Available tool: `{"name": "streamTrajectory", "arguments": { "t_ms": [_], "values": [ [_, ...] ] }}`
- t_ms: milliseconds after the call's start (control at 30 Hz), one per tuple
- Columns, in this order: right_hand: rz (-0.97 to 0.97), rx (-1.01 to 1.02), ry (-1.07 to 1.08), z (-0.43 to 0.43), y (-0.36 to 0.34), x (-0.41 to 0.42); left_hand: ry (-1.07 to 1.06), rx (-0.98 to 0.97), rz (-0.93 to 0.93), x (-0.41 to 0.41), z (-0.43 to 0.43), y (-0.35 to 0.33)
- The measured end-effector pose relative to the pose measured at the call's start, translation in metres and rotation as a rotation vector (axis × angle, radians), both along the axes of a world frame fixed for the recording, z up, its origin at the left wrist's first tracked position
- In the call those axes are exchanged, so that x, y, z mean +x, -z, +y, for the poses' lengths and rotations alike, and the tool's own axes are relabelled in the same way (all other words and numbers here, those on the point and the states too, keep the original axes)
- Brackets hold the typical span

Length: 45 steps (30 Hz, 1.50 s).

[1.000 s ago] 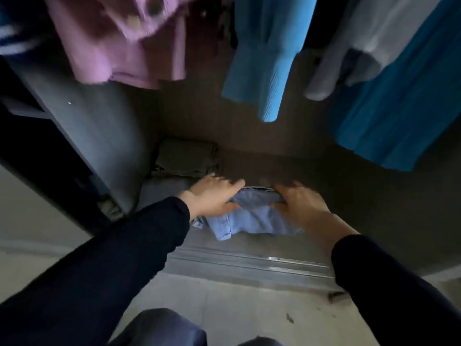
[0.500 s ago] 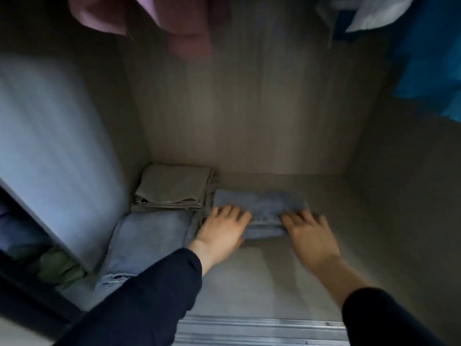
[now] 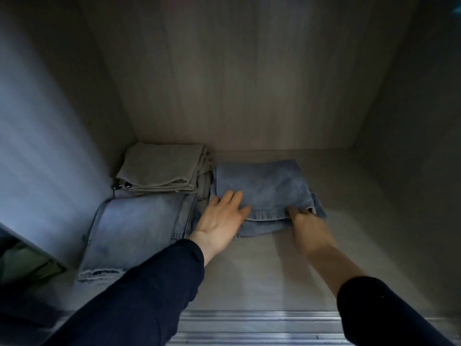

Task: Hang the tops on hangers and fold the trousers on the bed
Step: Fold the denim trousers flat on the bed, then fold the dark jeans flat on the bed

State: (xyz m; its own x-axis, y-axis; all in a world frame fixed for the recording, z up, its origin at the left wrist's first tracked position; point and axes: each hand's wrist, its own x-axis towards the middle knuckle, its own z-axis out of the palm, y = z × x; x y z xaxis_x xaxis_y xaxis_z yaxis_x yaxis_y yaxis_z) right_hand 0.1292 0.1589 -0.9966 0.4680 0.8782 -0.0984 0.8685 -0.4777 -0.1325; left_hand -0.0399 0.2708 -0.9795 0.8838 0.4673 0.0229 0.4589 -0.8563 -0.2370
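Folded blue jeans point(image 3: 264, 193) flat on the wardrobe floor point(image 3: 269, 270), just right of folded beige trousers point(image 3: 162, 168) and paler folded jeans point(image 3: 137, 228). Left hand point(image 3: 222, 221) spread open, palm down on the near-left corner. Right hand point(image 3: 303, 221) at the near-right edge, fingertips tucked under a denim layer; grip unclear.

Both of your arms reach forward toward 12 o'clock, the dark sleeves entering from 7 and 5 o'clock. Your left hand point(image 3: 219, 218) lies palm down with fingers spread flat, pointing toward 1 o'clock, its wrist bare past the cuff. Your right hand point(image 3: 305, 221) is blurred, fingers curled under at the tips, pointing toward 11 o'clock, with the sleeve pushed back and the forearm bare.
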Motion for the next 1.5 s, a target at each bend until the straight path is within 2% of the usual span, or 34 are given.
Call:
{"name": "streamTrajectory", "arguments": {
  "t_ms": [100,167,267,467,667,900,1133,1300,1500],
  "values": [
    [0.238,0.085,0.136,0.013,0.009,0.011,-0.052,-0.017,0.009,0.018,0.018,0.004],
    [0.291,0.108,0.138,0.020,0.014,0.013,-0.119,-0.024,0.001,0.027,0.029,0.006],
    [0.233,0.023,0.044,0.030,0.014,0.014,-0.207,-0.057,-0.036,0.032,0.046,0.008],
    [0.313,-0.141,0.059,0.049,0.011,0.018,-0.221,-0.217,-0.115,0.025,0.055,0.008],
    [0.276,-0.100,0.001,0.020,0.004,0.004,-0.304,-0.377,-0.001,0.010,0.032,0.003],
    [0.176,-0.027,-0.027,-0.032,-0.058,-0.003,-0.238,-0.370,-0.129,0.018,-0.024,-0.036],
    [0.197,-0.041,0.073,-0.105,-0.181,-0.015,-0.214,-0.408,-0.218,0.028,-0.101,-0.153],
    [0.207,-0.091,0.141,-0.169,-0.314,-0.032,-0.130,-0.466,-0.199,0.028,-0.171,-0.288],
    [0.175,-0.086,0.245,-0.254,-0.505,-0.041,-0.017,-0.541,-0.164,0.031,-0.234,-0.475]
  ]
}}
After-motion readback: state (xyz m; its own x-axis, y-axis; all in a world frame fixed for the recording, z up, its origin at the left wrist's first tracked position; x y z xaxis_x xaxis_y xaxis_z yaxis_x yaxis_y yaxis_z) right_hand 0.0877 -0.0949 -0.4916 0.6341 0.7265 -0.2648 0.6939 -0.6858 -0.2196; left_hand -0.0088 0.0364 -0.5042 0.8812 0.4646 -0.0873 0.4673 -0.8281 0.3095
